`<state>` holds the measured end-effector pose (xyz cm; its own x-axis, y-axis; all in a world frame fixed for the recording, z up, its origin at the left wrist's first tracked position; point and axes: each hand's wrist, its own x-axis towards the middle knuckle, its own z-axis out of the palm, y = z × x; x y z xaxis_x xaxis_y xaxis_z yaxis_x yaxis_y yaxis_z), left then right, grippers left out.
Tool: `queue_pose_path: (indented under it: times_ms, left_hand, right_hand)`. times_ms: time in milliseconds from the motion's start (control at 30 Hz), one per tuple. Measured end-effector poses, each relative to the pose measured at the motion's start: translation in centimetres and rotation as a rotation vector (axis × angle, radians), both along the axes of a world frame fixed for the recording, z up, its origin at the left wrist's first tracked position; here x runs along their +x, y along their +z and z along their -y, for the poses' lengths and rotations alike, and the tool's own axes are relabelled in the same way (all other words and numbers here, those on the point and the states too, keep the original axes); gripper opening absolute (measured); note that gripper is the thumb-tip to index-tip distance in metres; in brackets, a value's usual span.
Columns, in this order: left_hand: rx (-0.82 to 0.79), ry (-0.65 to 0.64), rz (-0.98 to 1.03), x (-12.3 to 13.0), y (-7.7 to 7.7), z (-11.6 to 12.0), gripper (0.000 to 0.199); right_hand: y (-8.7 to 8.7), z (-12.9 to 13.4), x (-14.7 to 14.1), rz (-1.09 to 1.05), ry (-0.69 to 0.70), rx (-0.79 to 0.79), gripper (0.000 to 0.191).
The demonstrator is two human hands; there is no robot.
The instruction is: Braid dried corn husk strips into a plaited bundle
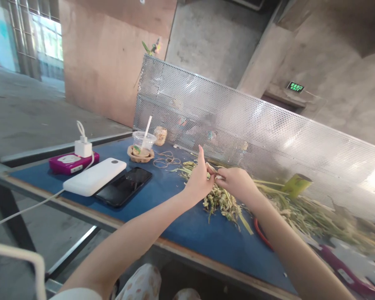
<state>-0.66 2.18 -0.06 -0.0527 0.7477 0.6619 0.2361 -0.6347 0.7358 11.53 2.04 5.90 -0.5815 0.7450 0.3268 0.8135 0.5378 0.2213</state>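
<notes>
My left hand and my right hand meet above the middle of the table, fingertips pinched close together. One finger of the left hand points straight up. A small pale bit shows at the fingertips, too small to name. Below and behind them lies a heap of dried green-yellow plant strips, partly covered by the hands. More plant stalks spread to the right, beyond my right forearm. A loop of thin brown cord rests on the tabletop left of the heap.
On the blue table at left are a black phone, a white power bank, a magenta box with a charger, and a plastic cup with straw. A perforated metal screen runs along the back. Another magenta device sits at right.
</notes>
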Motion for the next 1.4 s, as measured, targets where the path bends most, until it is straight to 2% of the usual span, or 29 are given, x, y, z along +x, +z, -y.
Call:
queue_pose_path:
  times_ms: [133,233,367,467,533,733,867,967,1033,1100,1167,1267,1333,1400]
  left_hand:
    - [0.052,0.01,0.088,-0.6,0.5,-0.4,0.089]
    - [0.063,-0.019,0.071,-1.4,1.2,-0.6,0.088]
    - [0.104,0.027,-0.085,-1.9,1.4,-0.7,0.083]
    - [0.096,0.051,-0.156,-1.8,1.1,-0.7,0.086]
    - [0.036,0.06,-0.136,-1.5,1.0,-0.7,0.088]
    - [-0.058,0.063,-0.028,-1.5,0.9,-0.7,0.087]
    - [-0.035,0.209,0.055,-3.2,0.9,-1.9,0.083]
    - [-0.071,0.263,0.136,-4.6,0.9,-3.0,0.084]
    - [-0.111,0.241,0.16,-4.9,0.8,-3.6,0.087]
    - [-0.159,0.181,0.179,-4.7,0.8,-3.9,0.086]
    - [-0.209,0.105,0.192,-4.3,0.7,-4.2,0.08]
    - [-0.271,0.02,0.193,-3.8,0.8,-4.2,0.067]
    - [-0.296,-0.003,0.176,-3.8,0.8,-4.0,0.062]
    - [-0.31,-0.008,0.137,-3.8,0.8,-3.8,0.058]
  right_hand:
    - [-0.7,0.7,-1.0,-0.114,0.01,0.095,0.021]
    - [0.3,0.7,-0.9,-0.17,-0.03,0.089,0.023]
    - [1.9,0.1,0.6,-0.266,0.016,-0.106,0.027]
    - [1.9,-0.1,1.6,-0.33,0.097,-0.275,0.028]
    - [1.7,0.1,1.9,-0.363,0.129,-0.309,0.028]
    - [1.5,1.5,2.8,-0.327,0.225,-0.256,0.03]
    - [2.6,3.5,6.0,-0.426,0.256,-0.185,0.035]
    - [4.3,4.7,9.4,-0.505,0.155,-0.175,0.039]
    - [5.3,4.6,11.0,-0.563,0.019,-0.069,0.039]
    - [5.8,3.6,11.7,-0.611,-0.103,-0.038,0.037]
    - [5.7,2.0,11.6,-0.657,-0.11,-0.138,0.035]
    - [4.9,-0.3,10.4,-0.707,0.043,-0.422,0.038]
    - [4.1,-1.0,9.3,-0.732,0.127,-0.605,0.036]
    - [3.3,-0.9,8.3,-0.831,0.198,-0.712,0.035]
